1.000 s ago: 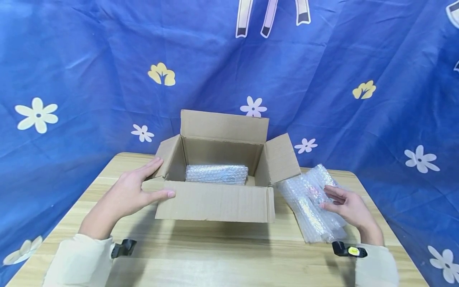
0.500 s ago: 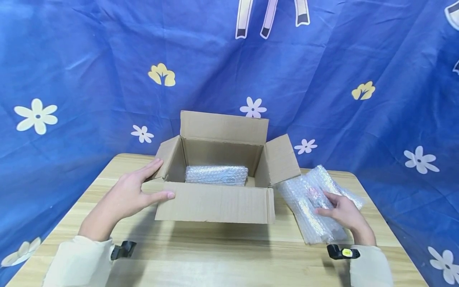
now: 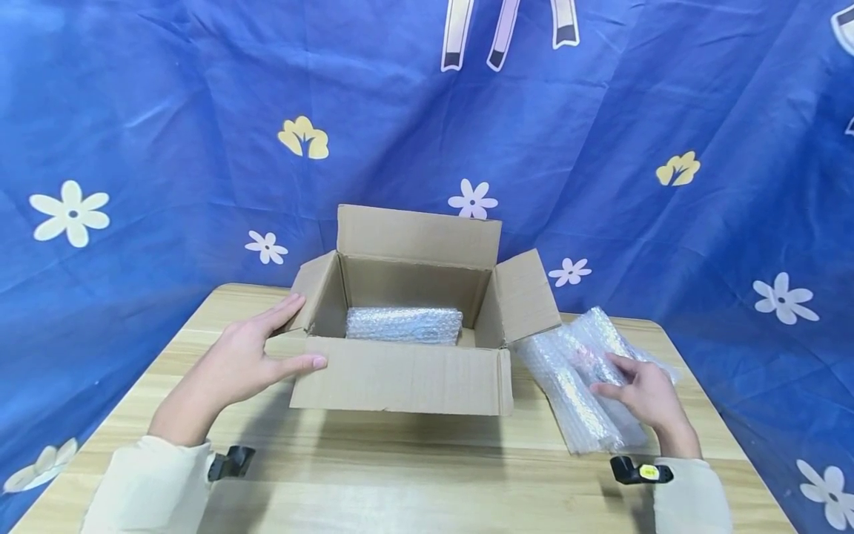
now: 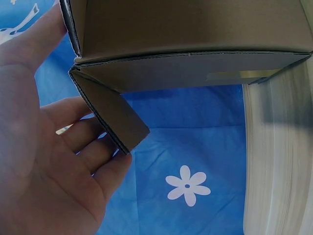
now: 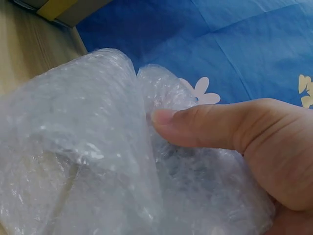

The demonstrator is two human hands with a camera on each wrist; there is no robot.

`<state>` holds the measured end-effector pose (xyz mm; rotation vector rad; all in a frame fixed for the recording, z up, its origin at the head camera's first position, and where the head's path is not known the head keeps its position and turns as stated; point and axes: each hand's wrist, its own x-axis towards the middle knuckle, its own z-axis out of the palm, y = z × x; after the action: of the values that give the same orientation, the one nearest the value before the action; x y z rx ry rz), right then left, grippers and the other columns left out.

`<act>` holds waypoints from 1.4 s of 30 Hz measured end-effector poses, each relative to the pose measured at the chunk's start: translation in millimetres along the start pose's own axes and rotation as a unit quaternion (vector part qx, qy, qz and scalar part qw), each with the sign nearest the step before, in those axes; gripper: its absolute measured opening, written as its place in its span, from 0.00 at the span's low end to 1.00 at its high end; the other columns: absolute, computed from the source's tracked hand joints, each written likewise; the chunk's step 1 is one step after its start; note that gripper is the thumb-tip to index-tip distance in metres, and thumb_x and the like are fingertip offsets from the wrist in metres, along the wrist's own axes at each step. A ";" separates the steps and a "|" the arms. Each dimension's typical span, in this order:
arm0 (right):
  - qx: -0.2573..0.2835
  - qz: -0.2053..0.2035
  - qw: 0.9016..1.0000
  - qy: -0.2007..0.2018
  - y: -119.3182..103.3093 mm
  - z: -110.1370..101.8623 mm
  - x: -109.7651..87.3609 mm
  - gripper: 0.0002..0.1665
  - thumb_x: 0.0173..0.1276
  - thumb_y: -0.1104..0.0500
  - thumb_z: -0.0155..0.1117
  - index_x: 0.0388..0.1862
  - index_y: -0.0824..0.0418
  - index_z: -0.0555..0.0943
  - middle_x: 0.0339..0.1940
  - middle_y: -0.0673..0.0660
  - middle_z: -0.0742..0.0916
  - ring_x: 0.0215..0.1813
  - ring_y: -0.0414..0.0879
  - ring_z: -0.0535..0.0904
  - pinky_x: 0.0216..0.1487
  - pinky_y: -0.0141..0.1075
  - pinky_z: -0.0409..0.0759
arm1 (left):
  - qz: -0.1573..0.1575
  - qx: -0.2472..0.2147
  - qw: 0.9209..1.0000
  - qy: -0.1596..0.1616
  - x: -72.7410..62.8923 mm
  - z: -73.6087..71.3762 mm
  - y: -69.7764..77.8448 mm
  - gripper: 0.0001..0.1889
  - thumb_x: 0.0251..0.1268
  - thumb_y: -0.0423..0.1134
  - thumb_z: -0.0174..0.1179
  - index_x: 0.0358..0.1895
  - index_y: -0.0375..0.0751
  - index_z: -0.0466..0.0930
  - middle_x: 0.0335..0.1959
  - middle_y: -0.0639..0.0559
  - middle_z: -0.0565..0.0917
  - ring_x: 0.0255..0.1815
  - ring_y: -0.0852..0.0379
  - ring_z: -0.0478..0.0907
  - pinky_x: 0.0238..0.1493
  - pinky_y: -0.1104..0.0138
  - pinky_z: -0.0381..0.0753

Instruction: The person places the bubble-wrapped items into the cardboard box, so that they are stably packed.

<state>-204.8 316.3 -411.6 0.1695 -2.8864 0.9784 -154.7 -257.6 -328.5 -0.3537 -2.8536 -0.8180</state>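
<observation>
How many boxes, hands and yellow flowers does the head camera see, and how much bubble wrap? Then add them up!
Cardboard box: 1
Left hand and right hand: 2
Yellow flowers on the blue cloth: 2
Bubble wrap: pieces overlap, so I can't count them
Total without bubble wrap: 5

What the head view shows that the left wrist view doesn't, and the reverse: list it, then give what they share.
Only the head view shows the right hand and the bubble wrap, some inside the box, some to its right. Only the left wrist view shows a yellowish strip on the box and the palm of the left hand. Both show the box, the left hand touching it, the table and the blue cloth.
</observation>
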 end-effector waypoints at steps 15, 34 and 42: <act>-0.042 -0.038 0.995 0.083 -12.9 -28.7 -0.6 0.42 0.52 0.49 0.83 0.61 0.71 0.80 0.53 0.72 0.83 0.55 0.67 0.80 0.46 0.50 0.82 | 0.000 0.000 1.000 -0.002 -0.9 -0.9 1.5 0.55 0.53 0.68 0.69 0.79 0.41 0.57 0.75 0.38 0.62 0.72 0.33 0.61 0.66 0.36 0.62; -0.029 -0.089 0.990 0.101 -62.6 -101.8 7.0 0.40 0.53 0.50 0.83 0.63 0.64 0.81 0.51 0.70 0.85 0.35 0.34 0.78 0.26 0.25 0.76 | -0.011 0.002 1.000 -0.003 -0.6 -0.7 1.2 0.56 0.52 0.70 0.67 0.79 0.43 0.57 0.75 0.38 0.62 0.72 0.33 0.61 0.66 0.36 0.62; -0.020 -0.112 0.989 0.096 -88.4 -115.8 14.6 0.39 0.52 0.52 0.84 0.63 0.60 0.82 0.48 0.66 0.87 0.34 0.37 0.80 0.26 0.26 0.77 | -0.006 0.002 1.000 -0.003 0.3 -2.4 2.9 0.55 0.53 0.69 0.68 0.79 0.42 0.57 0.75 0.38 0.63 0.72 0.32 0.61 0.65 0.36 0.62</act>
<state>-201.8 316.1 -265.2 0.3653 -2.6400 0.8470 -154.1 -256.5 -324.9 -0.3399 -2.8646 -0.8160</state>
